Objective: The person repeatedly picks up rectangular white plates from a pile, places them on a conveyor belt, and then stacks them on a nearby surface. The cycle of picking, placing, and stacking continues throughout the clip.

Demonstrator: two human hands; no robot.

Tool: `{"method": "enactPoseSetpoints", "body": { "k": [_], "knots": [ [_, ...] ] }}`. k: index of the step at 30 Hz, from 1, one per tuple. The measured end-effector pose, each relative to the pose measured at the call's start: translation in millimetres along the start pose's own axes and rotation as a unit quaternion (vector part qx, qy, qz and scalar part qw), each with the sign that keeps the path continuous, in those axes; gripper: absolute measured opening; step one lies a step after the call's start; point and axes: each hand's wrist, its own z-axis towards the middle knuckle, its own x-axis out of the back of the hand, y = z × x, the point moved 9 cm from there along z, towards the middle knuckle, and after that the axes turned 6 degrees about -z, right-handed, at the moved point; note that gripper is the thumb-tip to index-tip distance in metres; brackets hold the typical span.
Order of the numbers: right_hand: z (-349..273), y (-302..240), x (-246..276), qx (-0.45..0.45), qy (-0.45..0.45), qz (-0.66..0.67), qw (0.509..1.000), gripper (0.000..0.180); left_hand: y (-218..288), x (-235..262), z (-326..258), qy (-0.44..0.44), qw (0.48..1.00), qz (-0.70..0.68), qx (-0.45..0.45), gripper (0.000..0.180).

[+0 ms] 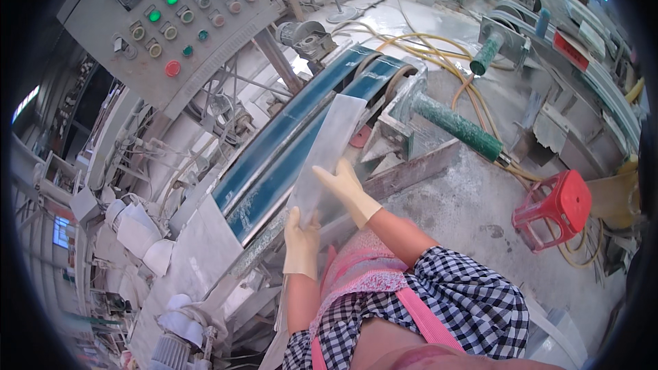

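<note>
A long, flat, pale grey strip, perhaps tile or stone, slants up over the blue conveyor belts. My left hand, in a cream glove, grips its near end, the thumb on top and the other fingers partly hidden. Farther along, my right hand, gloved the same way, closes on the strip's right edge with its thumb across the face. Whether the strip touches the belts beneath it I cannot tell.
A control panel with lit buttons stands at the upper left. Right of the belts lies a green roller on a metal frame. A red plastic stool is on the dusty floor, with yellow hoses behind the machine.
</note>
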Motion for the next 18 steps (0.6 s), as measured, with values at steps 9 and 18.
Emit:
{"method": "enactPoseSetpoints", "body": {
  "k": [9, 18],
  "knots": [
    [10.6, 52.3, -54.4, -0.039, 0.008, 0.151, 0.988, 0.043, 7.5, -7.8, -8.7, -0.074, 0.992, 0.092, 0.035, 0.048],
    [38.7, 28.8, -52.5, -0.061, -0.066, -0.16, 0.983, 0.041, 181.9, 124.8, 57.2, 0.107, 0.873, 0.437, -0.189, 0.026]
  ]
}}
